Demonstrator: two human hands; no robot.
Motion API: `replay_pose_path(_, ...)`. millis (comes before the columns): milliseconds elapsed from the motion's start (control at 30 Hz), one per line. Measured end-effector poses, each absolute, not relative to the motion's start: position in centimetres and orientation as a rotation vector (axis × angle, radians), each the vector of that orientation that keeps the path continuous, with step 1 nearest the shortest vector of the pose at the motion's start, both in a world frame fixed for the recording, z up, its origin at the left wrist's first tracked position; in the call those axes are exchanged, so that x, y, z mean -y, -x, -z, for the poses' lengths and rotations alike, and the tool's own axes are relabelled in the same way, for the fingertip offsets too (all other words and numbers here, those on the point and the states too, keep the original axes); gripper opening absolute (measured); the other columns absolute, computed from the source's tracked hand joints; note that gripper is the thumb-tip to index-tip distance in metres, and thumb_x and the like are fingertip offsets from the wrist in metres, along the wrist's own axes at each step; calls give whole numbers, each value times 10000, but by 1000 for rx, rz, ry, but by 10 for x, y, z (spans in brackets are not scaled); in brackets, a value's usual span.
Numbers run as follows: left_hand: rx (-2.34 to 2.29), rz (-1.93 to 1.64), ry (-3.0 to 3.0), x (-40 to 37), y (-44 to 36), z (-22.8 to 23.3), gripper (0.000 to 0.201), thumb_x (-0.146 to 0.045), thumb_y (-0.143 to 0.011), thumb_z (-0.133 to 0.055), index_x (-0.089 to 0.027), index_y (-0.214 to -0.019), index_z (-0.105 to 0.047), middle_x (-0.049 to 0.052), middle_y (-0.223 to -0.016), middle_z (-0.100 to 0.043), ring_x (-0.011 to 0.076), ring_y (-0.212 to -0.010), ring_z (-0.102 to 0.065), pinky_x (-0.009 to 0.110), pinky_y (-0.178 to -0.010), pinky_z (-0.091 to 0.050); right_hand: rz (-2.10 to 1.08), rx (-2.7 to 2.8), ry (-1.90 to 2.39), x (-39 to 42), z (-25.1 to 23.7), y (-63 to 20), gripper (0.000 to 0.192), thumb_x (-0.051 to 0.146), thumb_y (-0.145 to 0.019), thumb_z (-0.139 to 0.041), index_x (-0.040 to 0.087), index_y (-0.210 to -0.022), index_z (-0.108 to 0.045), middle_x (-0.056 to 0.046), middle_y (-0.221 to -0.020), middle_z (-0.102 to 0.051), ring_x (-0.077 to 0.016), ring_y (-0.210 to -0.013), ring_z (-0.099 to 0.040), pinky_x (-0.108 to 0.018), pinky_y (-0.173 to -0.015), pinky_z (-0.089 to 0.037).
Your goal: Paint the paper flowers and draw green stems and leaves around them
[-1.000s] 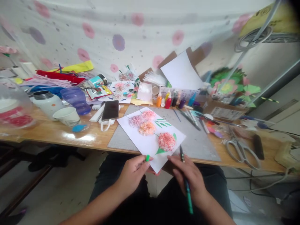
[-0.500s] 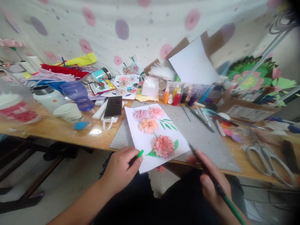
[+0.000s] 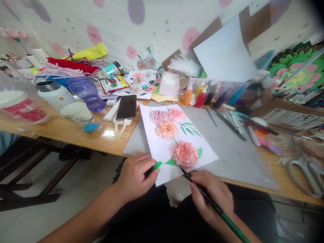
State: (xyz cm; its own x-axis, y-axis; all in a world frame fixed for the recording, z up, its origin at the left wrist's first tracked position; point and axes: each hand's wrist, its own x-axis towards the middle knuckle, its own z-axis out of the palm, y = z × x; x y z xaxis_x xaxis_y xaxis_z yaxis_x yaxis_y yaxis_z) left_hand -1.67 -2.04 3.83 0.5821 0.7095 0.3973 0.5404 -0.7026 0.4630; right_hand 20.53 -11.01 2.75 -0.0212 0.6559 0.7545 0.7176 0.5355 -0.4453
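Note:
A sheet of white paper (image 3: 158,148) lies on the grey mat, its near corner reaching past the table edge. Ruffled flowers in purple (image 3: 158,116), pink (image 3: 176,115), orange (image 3: 166,130) and red-pink (image 3: 185,154) stand out from it. Green leaves (image 3: 172,162) flank the red-pink one, and a leafy sprig (image 3: 189,129) is at the right. My left hand (image 3: 136,172) is closed on a green pen cap (image 3: 157,165) by the paper's left edge. In my right hand (image 3: 215,194) is a dark green marker pen (image 3: 224,217), its tip at the lower edge of the red-pink flower.
The grey cutting mat (image 3: 243,165) covers the table's middle. A phone (image 3: 126,107), a paper cup (image 3: 77,113) and a purple cup (image 3: 86,92) stand left. Paint bottles (image 3: 201,97) line the back. Scissors (image 3: 302,175) and loose pens (image 3: 229,125) lie right.
My right hand has brought the marker pen leftward, from beside the paper to below the red-pink flower. My left hand still holds the cap. The view has shifted slightly.

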Motion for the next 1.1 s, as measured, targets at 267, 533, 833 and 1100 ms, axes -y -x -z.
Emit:
replay_pose_path(267, -1022, -833, -2564, 18, 14, -37, 206, -254, -865, -538, -180, -680, -591, 5, -623, -581, 137, -614, -517, 271, -594, -376, 49, 1732, 1233, 107, -31, -204, 175, 84, -807, -605, 187, -947, -590, -30, -802, -666, -128, -690, -658, -233, -621, -542)
replay_pose_path(533, -1028, -844, -2586, 19, 16, -35, 209, -251, -862, -539, -182, -670, -585, 4, -610, -575, 137, -605, -518, 270, -593, -374, 28, 1735, 1215, 110, -35, -204, 173, 88, -818, -580, 204, -946, -587, -33, -801, -676, -151, -709, -678, -251, -613, -551)
replay_pose_path(833, -1025, -848, -2598, 19, 15, -35, 206, -247, -858, -539, -184, -667, -579, 3, -605, -576, 136, -599, -516, 269, -581, -367, 23, 1733, 1241, 112, -34, -205, 150, 90, -827, -568, 198, -929, -587, -42, -824, -683, -154, -743, -686, -249, -641, -554)
replay_pose_path(1100, -1024, -850, -2591, 18, 15, -36, 204, -253, -857, -534, -188, -670, -580, 2, -612, -577, 136, -602, -515, 267, -583, -369, 13, 1725, 1239, 110, -32, -205, 162, 97, -816, -584, 197, -943, -588, -31, -823, -672, -141, -710, -672, -239, -625, -540)
